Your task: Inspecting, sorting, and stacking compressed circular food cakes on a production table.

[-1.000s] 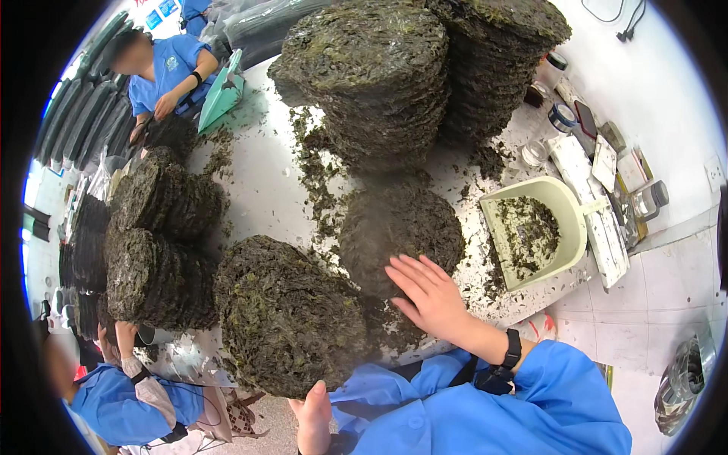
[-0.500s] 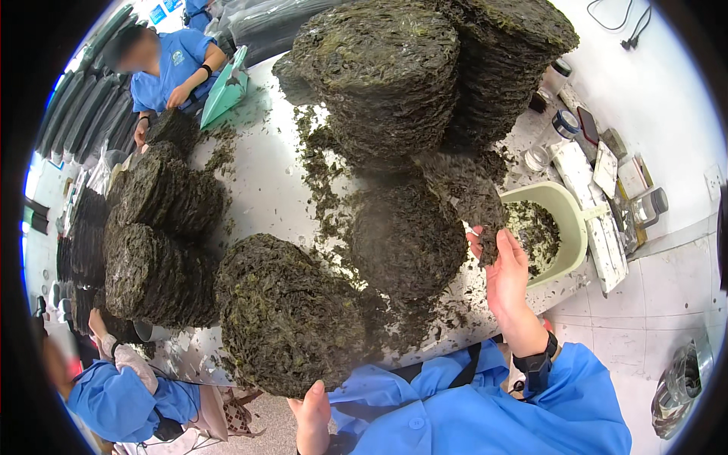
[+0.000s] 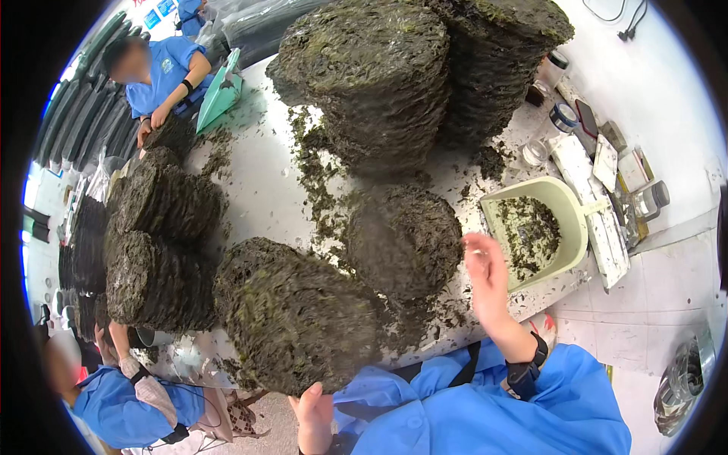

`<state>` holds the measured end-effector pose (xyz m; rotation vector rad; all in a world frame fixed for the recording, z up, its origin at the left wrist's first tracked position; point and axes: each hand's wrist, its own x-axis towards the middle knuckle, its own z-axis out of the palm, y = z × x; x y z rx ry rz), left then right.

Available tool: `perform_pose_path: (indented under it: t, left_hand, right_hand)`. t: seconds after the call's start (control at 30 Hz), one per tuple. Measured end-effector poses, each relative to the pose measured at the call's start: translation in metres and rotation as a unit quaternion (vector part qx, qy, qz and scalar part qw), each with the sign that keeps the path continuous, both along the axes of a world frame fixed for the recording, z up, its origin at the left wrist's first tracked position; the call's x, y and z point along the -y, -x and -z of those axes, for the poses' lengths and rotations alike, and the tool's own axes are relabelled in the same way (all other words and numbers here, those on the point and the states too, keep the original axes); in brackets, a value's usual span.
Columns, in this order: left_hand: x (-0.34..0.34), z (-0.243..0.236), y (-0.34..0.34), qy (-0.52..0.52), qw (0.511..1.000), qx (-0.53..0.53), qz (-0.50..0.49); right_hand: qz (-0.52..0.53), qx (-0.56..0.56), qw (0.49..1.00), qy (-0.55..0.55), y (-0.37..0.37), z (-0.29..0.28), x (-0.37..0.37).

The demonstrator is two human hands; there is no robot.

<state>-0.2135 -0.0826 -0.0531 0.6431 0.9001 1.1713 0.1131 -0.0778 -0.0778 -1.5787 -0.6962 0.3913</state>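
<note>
My left hand [image 3: 311, 413] is closed on the near edge of a round dried seaweed cake [image 3: 296, 318], thumb on top and fingers hidden beneath. The cake overhangs the table's front edge and is slightly blurred. Beside a second round seaweed cake [image 3: 406, 239] in the middle of the table, my right hand [image 3: 487, 277] is raised with nothing in it. Its fingers are apart and loosely bent, a little smeared by motion. Tall stacks of round seaweed cakes [image 3: 364, 76] stand behind the middle one.
A pale green dustpan [image 3: 572, 250] holding seaweed crumbs lies right of my right hand. Jars [image 3: 565, 117] and a phone [image 3: 586, 120] are at the far right. More seaweed stacks [image 3: 155, 280] stand left. Two co-workers in blue [image 3: 163, 68] sit across and at the left.
My right hand has let go of the seaweed sheet it held over the middle cake and has moved slightly down and left. My left hand keeps its hold on the near cake.
</note>
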Motion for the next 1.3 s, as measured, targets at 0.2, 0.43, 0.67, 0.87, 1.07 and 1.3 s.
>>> perform_pose_path:
  t: [0.2,0.43,0.67,0.87,1.07,1.3]
  left_hand:
    - [-0.012,0.0,-0.013,0.088,0.988,0.112,0.062]
    - [-0.011,-0.014,-0.025,0.075,0.992,0.079,0.07]
    - [-0.01,-0.007,-0.017,0.03,0.991,0.049,0.119]
    - [-0.01,-0.011,-0.019,-0.033,0.982,-0.042,0.181]
    - [-0.007,-0.009,-0.014,-0.047,0.99,-0.028,0.13]
    - [-0.003,-0.002,-0.009,-0.027,0.994,0.01,0.109]
  right_hand:
    - [-0.422,0.346,0.831,-0.106,0.064,-0.058,0.011]
    - [-0.443,0.377,0.808,-0.094,0.077,-0.062,0.001]
    - [-0.466,0.363,0.8,-0.105,0.079,-0.063,-0.006]
    - [-0.496,0.244,0.83,-0.078,0.074,-0.054,-0.004]
    - [-0.245,0.266,0.928,-0.087,0.045,-0.065,0.005]
    - [-0.043,-0.298,0.953,-0.026,0.005,-0.014,0.0]
